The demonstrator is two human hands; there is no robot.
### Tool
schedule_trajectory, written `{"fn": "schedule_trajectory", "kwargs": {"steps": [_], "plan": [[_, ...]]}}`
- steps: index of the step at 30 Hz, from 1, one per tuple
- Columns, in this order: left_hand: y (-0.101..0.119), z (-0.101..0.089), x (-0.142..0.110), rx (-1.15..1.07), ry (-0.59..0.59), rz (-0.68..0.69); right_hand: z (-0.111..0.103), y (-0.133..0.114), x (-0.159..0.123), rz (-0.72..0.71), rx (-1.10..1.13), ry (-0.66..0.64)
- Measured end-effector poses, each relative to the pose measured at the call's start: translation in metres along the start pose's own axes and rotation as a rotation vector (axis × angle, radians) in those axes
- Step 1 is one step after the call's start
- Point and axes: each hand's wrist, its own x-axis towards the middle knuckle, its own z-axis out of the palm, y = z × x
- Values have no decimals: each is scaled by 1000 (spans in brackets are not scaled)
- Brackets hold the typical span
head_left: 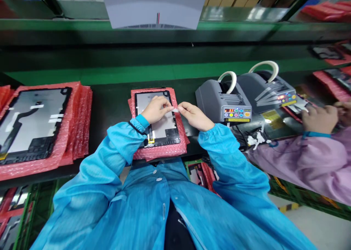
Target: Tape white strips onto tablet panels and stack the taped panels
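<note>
Panel [163, 127] before me: smooth, satin, metal-looking back. Bubble wrap [181, 138] under it: glossy, bumpy plastic. My sleeves [94, 166]: faintly shiny cloth.

Tape dispensers [210, 100] and stacked device panels [34, 120] mark a factory workshop.

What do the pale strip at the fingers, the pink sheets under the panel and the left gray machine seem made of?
Pale strip: probably thin plastic or paper tape; whitish, its finish too small to tell.
Pink sheets: likely plastic bubble wrap, glossy, with small bumps catching light.
Gray machine: casing seems molded plastic, satin, with smooth, evenly colored faces; painted metal is possible.
</note>
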Motion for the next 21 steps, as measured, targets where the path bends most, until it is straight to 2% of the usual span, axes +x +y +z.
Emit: {"fn": "schedule_trajectory", "kwargs": {"steps": [2, 7, 11, 14, 21], "plan": [[0, 1, -1, -8, -8, -28, 0, 1, 1, 23, -23, 8], [2, 4, -6, -121, 8, -156, 1, 14, 2, 162, 35, 128], [2, 8, -7, -170, -18, -223, 7, 19, 5, 141, 46, 92], [0, 13, -4, -87, -33, -261, 12, 23, 10, 114, -13, 93], [4, 18, -2, 267, -64, -308, 24, 38, 19, 93, -216, 124]]}}
